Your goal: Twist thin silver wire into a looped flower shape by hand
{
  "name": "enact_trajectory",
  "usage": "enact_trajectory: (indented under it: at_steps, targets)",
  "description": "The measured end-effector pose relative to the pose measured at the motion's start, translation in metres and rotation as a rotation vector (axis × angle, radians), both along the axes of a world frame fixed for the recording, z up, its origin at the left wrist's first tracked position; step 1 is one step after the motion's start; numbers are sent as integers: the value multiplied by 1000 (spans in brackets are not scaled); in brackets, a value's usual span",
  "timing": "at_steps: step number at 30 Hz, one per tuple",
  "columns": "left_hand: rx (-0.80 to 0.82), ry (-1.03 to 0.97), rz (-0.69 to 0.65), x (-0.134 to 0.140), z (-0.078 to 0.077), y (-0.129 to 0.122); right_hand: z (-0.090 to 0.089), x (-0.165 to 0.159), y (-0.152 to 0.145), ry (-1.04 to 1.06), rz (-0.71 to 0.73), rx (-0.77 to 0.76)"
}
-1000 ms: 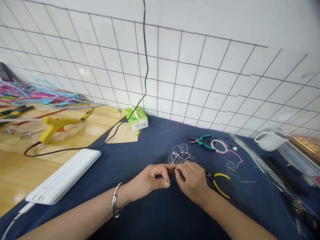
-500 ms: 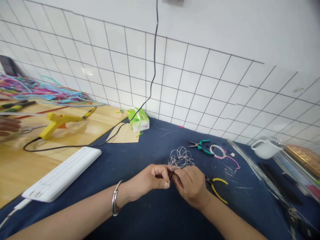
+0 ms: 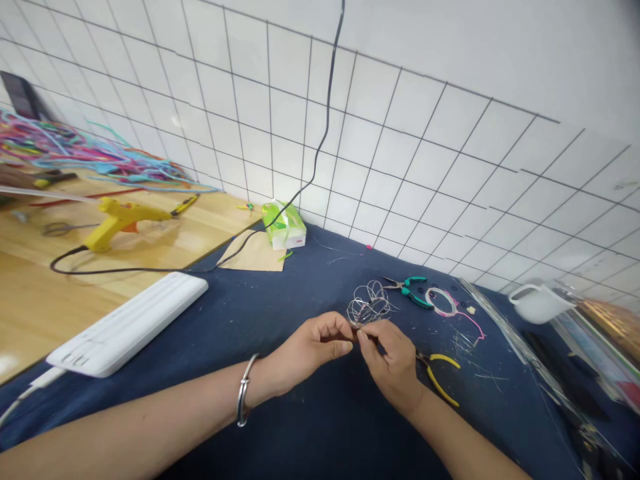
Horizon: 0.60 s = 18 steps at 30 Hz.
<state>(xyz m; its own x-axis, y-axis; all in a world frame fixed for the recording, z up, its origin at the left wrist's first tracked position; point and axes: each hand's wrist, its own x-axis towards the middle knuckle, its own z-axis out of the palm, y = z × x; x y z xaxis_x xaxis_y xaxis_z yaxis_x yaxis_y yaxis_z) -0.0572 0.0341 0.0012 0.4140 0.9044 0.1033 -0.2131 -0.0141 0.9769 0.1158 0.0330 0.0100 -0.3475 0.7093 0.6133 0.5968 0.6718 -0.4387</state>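
A looped silver wire piece (image 3: 370, 303), open like a small crown or flower, stands just beyond my fingertips. My left hand (image 3: 315, 343), with a silver bangle on the wrist, pinches its near end between thumb and forefinger. Closed against the same spot, my right hand (image 3: 393, 363) has thumb and fingers pressed together. The exact bit between the fingertips is mostly hidden. Yellow-handled pliers (image 3: 441, 377) lie right beside my right hand. Farther back are teal-handled needle-nose pliers (image 3: 410, 291) and a coil of pale wire (image 3: 440, 303) with a pink strand.
A white power strip (image 3: 130, 323) lies on the dark blue cloth (image 3: 280, 300) at left. Beyond it are a yellow glue gun (image 3: 117, 220), a tissue pack (image 3: 284, 225) and colourful pipe cleaners (image 3: 90, 153). Another person's blurred hand (image 3: 17, 179) shows far left. A white cup (image 3: 543, 303) stands right.
My hands and the wire piece have moved slightly away from me, toward the teal pliers. The fingers have shifted a little at the pinch. The other person's hand has moved farther back.
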Motion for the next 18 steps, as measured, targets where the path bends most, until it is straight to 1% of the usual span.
enact_trajectory:
  at_steps: [3, 5, 8, 9, 11, 14, 18]
  targets:
    - [91, 116, 46, 0, -2, 3, 3, -1, -1, 129, -12, -215]
    - [163, 197, 110, -1, -4, 4, 3, -2, -1, 203, -17, -340]
    - [337, 316, 222, -3, -5, 8, 1, -3, 1, 316, -22, -470]
    - [383, 345, 247, -4, -6, 9, 1, -3, 2, 344, -17, -494]
    - [422, 371, 271, -6, -7, 12, 0, -4, 2, 374, 7, -527]
    - [423, 391, 297, -6, -8, 13, -3, -7, 1, 372, 30, -556]
    - [397, 420, 315, -1, -10, 11, -6, -9, -1, 349, 35, -538]
